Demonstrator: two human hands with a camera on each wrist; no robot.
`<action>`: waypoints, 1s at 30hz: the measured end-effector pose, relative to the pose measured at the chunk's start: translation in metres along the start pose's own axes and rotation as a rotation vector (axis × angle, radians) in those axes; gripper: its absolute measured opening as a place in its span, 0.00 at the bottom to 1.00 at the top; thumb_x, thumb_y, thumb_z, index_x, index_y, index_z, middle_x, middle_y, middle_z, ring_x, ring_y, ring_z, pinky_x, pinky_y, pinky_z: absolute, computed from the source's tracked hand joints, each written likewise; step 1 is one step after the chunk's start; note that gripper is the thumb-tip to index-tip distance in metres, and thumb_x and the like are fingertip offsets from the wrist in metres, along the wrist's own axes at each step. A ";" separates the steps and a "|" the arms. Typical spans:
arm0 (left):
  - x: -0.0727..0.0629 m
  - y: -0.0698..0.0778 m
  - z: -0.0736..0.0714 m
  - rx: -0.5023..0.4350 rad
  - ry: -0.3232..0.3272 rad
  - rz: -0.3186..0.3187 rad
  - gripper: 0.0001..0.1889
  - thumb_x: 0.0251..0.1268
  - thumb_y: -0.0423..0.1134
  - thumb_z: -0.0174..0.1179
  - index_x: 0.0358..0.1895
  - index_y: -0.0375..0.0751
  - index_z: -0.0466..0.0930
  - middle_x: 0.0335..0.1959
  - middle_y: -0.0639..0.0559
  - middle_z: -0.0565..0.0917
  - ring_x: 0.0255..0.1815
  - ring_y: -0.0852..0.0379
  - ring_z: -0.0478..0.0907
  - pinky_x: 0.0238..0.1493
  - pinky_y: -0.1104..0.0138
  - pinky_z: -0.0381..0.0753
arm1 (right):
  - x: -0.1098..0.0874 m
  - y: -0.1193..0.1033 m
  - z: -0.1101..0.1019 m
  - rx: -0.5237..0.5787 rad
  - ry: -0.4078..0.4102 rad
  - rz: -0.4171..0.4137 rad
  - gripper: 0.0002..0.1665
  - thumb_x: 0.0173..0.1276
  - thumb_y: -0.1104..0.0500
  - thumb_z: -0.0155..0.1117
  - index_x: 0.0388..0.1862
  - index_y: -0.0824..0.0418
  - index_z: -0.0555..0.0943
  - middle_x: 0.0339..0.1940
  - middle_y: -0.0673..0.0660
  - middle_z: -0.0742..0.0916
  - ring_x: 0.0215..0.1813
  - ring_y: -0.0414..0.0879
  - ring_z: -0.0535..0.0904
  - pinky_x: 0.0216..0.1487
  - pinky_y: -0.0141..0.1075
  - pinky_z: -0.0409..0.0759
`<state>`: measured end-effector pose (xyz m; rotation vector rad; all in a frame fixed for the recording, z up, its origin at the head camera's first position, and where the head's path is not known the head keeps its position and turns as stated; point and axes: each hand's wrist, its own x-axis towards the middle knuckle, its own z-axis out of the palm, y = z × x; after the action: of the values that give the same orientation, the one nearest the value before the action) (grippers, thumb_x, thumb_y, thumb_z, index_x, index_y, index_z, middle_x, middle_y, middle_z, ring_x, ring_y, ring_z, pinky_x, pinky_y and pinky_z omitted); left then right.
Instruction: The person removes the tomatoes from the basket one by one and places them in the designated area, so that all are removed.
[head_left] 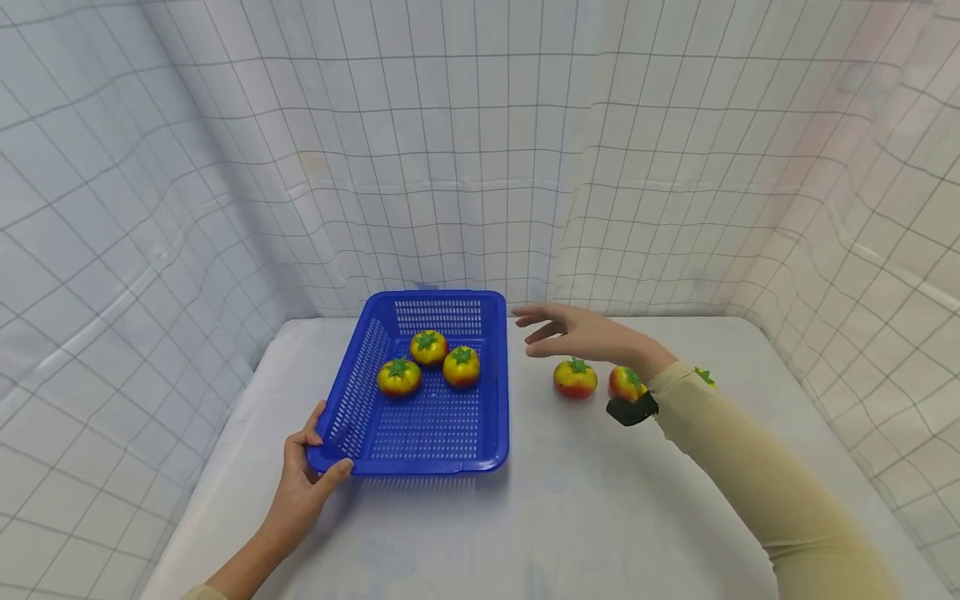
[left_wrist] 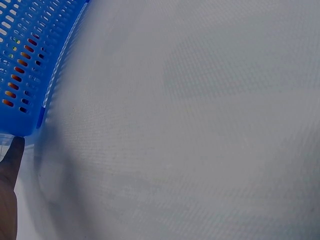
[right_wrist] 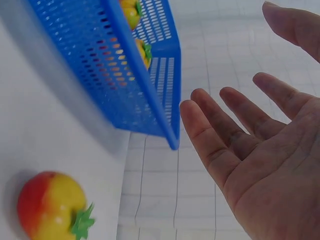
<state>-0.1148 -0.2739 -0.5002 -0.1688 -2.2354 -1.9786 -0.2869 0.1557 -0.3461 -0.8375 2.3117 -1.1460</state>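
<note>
A blue plastic basket (head_left: 427, 467) with slotted walls stands on the white-covered table, left of centre. My left hand (head_left: 302, 492) grips its near left corner, thumb on the front rim and fingers along the left side. In the left wrist view only part of that hand (left_wrist: 9, 175) shows, touching the basket's lower corner. Three glossy yellow-and-red tomatoes (head_left: 399, 377) with green leafy tops lie inside the basket. My right hand (head_left: 573, 332) hovers beside the basket's right rim, holding nothing, fingers spread apart. Below it on the table sits another tomato (head_left: 576, 379).
Right of that one lies another tomato (head_left: 627, 383), partly covered by the right wrist, and a further one (head_left: 705, 377) is mostly hidden behind the sleeve. White grid-patterned curtains (head_left: 480, 167) enclose the table (head_left: 570, 517) at the back and both sides.
</note>
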 end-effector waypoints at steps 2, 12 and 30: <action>0.000 0.000 0.000 0.003 0.001 -0.003 0.23 0.76 0.25 0.53 0.55 0.51 0.49 0.85 0.55 0.39 0.78 0.38 0.46 0.59 0.79 0.72 | 0.006 -0.005 0.003 0.005 -0.006 -0.013 0.43 0.68 0.37 0.68 0.79 0.37 0.64 0.73 0.46 0.75 0.67 0.44 0.76 0.66 0.53 0.75; 0.000 -0.001 0.000 0.021 0.001 -0.004 0.24 0.76 0.26 0.54 0.55 0.51 0.48 0.85 0.56 0.39 0.78 0.34 0.44 0.59 0.79 0.72 | 0.038 -0.025 0.020 -0.073 -0.030 -0.044 0.43 0.67 0.38 0.69 0.78 0.42 0.65 0.73 0.48 0.75 0.67 0.46 0.75 0.64 0.53 0.76; 0.000 0.000 0.001 0.013 0.009 -0.004 0.23 0.76 0.26 0.53 0.55 0.52 0.49 0.85 0.56 0.40 0.78 0.36 0.45 0.59 0.79 0.72 | 0.100 -0.042 0.076 -0.117 -0.047 -0.064 0.37 0.70 0.54 0.69 0.75 0.55 0.69 0.72 0.58 0.76 0.66 0.53 0.76 0.66 0.45 0.76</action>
<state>-0.1145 -0.2732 -0.5000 -0.1527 -2.2447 -1.9619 -0.3006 0.0252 -0.3653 -0.9775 2.3470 -1.0141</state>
